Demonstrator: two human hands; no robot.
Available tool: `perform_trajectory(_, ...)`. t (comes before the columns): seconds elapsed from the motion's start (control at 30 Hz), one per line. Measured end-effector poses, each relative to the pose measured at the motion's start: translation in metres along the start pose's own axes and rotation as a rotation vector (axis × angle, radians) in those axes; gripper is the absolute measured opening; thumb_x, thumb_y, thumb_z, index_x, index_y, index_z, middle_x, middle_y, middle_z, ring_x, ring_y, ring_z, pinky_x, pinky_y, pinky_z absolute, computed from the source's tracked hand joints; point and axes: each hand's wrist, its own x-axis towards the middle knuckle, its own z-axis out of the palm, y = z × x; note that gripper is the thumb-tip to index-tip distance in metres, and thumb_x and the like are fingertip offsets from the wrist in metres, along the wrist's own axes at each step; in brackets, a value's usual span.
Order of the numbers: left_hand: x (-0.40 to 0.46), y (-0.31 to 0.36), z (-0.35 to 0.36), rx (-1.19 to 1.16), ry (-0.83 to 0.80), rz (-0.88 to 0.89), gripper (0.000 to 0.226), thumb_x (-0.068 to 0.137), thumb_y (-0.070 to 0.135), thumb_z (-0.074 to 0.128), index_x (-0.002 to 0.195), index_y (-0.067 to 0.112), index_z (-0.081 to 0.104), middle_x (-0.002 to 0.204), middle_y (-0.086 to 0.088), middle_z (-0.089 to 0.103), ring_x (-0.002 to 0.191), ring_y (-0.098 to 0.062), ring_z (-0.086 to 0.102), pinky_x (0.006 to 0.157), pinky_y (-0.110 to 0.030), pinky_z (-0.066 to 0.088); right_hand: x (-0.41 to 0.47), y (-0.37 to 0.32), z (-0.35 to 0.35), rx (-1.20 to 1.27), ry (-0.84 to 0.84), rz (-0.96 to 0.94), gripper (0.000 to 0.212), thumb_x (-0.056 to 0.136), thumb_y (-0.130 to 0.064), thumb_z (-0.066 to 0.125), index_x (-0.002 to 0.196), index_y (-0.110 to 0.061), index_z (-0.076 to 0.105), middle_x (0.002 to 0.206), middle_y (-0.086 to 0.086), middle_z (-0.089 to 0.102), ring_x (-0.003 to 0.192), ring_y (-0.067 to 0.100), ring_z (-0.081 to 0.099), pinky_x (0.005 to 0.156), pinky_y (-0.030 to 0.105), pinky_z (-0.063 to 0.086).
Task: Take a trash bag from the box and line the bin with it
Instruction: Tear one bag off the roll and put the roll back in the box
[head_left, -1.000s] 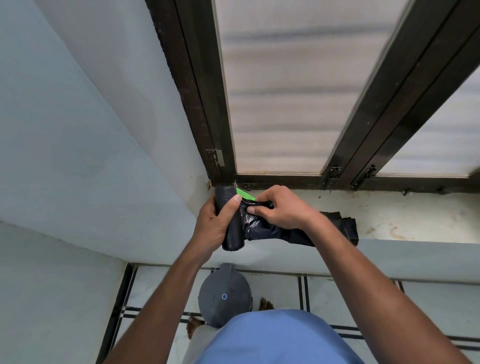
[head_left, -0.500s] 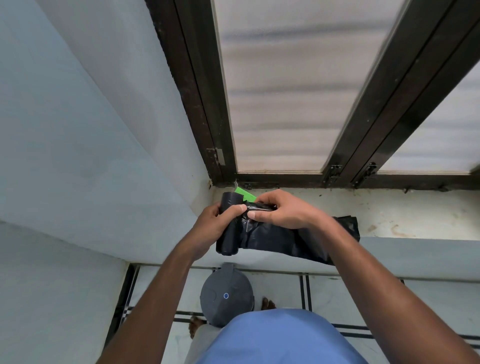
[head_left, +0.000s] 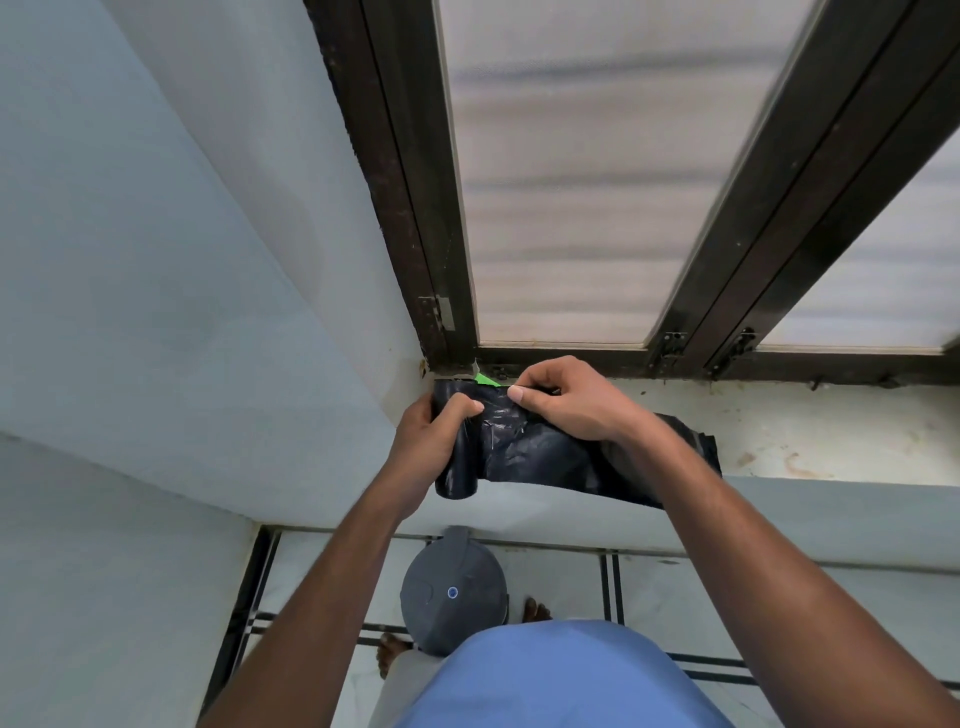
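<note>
Your two hands work a black trash-bag roll (head_left: 457, 467) over the window sill (head_left: 831, 436).

Your left hand (head_left: 431, 441) is wrapped round the roll, thumb laid across its front, holding it upright just off the sill's left corner. Your right hand (head_left: 566, 400) pinches the top edge of the unrolled black bag sheet (head_left: 545, 452), fingers curled over it, thumb tip pressing the plastic. The sheet runs right from the roll, under your right wrist, its far end lying on the sill. A green scrap (head_left: 487, 379) pokes up behind the roll, touching its top; what it belongs to is unclear. The grey lidded bin (head_left: 452, 592) stands on the tiled floor (head_left: 675, 597) below the sill, directly under the roll, lid down. The dark window frame (head_left: 405, 208) rises just behind the sill.
</note>
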Motion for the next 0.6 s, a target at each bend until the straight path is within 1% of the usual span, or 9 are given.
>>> perform_trajectory(0.07, -0.001, 0.001, 0.002, -0.009, 0.014, -0.006, 0.025, 0.101, 0.037, 0.066, 0.121, 0.022, 0.069, 0.113, -0.006, 0.078, 0.109, -0.028, 0.074, 0.087, -0.044, 0.06, 0.0, -0.002, -0.001, -0.002, 0.014, 0.011, 0.027, 0.108, -0.044, 0.071, 0.089, -0.028, 0.082, 0.09, -0.006, 0.081, 0.095, 0.019, 0.075, 0.093, 0.044, 0.061)
perform_trajectory(0.13, -0.001, 0.004, 0.005, -0.024, 0.043, -0.033, 0.025, 0.1, 0.036, 0.065, 0.118, 0.018, 0.069, 0.11, -0.008, 0.077, 0.105, -0.029, 0.074, 0.081, -0.043, 0.06, 0.0, -0.003, 0.0, -0.009, 0.021, 0.01, 0.027, 0.107, -0.045, 0.07, 0.089, -0.029, 0.082, 0.091, -0.01, 0.081, 0.097, 0.013, 0.074, 0.096, 0.044, 0.059)
perform_trajectory(0.2, 0.0, 0.006, 0.006, -0.024, 0.077, -0.039, 0.025, 0.1, 0.036, 0.066, 0.115, 0.017, 0.071, 0.104, -0.007, 0.078, 0.097, -0.027, 0.075, 0.074, -0.039, 0.059, -0.001, -0.003, 0.004, -0.01, 0.026, 0.007, 0.027, 0.108, -0.047, 0.068, 0.091, -0.03, 0.081, 0.094, -0.011, 0.081, 0.1, 0.013, 0.074, 0.097, 0.044, 0.058)
perform_trajectory(0.27, 0.001, 0.007, 0.008, -0.026, 0.101, -0.018, 0.028, 0.098, 0.041, 0.072, 0.116, 0.018, 0.074, 0.103, -0.005, 0.081, 0.093, -0.024, 0.078, 0.07, -0.039, 0.062, -0.002, -0.005, 0.01, 0.038, 0.052, 0.002, 0.03, 0.108, -0.05, 0.066, 0.089, -0.031, 0.079, 0.09, -0.01, 0.079, 0.092, 0.012, 0.073, 0.091, 0.041, 0.058)
perform_trajectory(0.33, 0.002, 0.006, 0.009, -0.044, 0.123, 0.01, 0.035, 0.093, 0.05, 0.081, 0.113, 0.022, 0.078, 0.102, -0.002, 0.084, 0.093, -0.021, 0.081, 0.075, -0.04, 0.067, -0.002, -0.005, 0.016, 0.078, 0.114, -0.028, 0.035, 0.107, -0.054, 0.066, 0.086, -0.029, 0.078, 0.083, -0.006, 0.078, 0.079, 0.009, 0.069, 0.08, 0.039, 0.058)
perform_trajectory(0.37, 0.003, 0.007, 0.011, -0.042, 0.138, 0.02, 0.037, 0.091, 0.053, 0.083, 0.112, 0.023, 0.08, 0.101, 0.0, 0.084, 0.092, -0.02, 0.081, 0.077, -0.039, 0.067, -0.003, -0.005, 0.019, 0.082, 0.139, -0.039, 0.036, 0.107, -0.055, 0.066, 0.086, -0.029, 0.078, 0.081, -0.006, 0.077, 0.076, 0.009, 0.068, 0.077, 0.04, 0.058)
perform_trajectory(0.43, 0.004, 0.008, 0.014, -0.013, 0.173, 0.032, 0.033, 0.093, 0.05, 0.082, 0.112, 0.022, 0.079, 0.1, 0.0, 0.083, 0.092, -0.019, 0.08, 0.072, -0.033, 0.063, -0.003, -0.005, 0.024, 0.089, 0.173, -0.037, 0.035, 0.108, -0.053, 0.067, 0.087, -0.029, 0.08, 0.08, -0.006, 0.078, 0.076, 0.011, 0.07, 0.075, 0.042, 0.059)
perform_trajectory(0.53, 0.006, 0.007, 0.017, -0.018, 0.226, 0.043, 0.026, 0.096, 0.038, 0.079, 0.11, 0.017, 0.079, 0.098, -0.003, 0.081, 0.087, -0.019, 0.078, 0.057, -0.021, 0.056, -0.004, -0.005, 0.031, 0.092, 0.256, -0.062, 0.034, 0.108, -0.049, 0.068, 0.087, -0.026, 0.083, 0.079, -0.007, 0.08, 0.079, 0.017, 0.076, 0.077, 0.045, 0.061)
perform_trajectory(0.6, 0.006, 0.006, 0.019, -0.041, 0.263, 0.05, 0.022, 0.095, 0.032, 0.08, 0.106, 0.013, 0.08, 0.094, -0.004, 0.081, 0.082, -0.018, 0.076, 0.051, -0.017, 0.053, -0.006, -0.005, 0.036, 0.08, 0.315, -0.084, 0.031, 0.107, -0.045, 0.069, 0.087, -0.026, 0.084, 0.078, -0.009, 0.08, 0.078, 0.015, 0.076, 0.075, 0.045, 0.063)
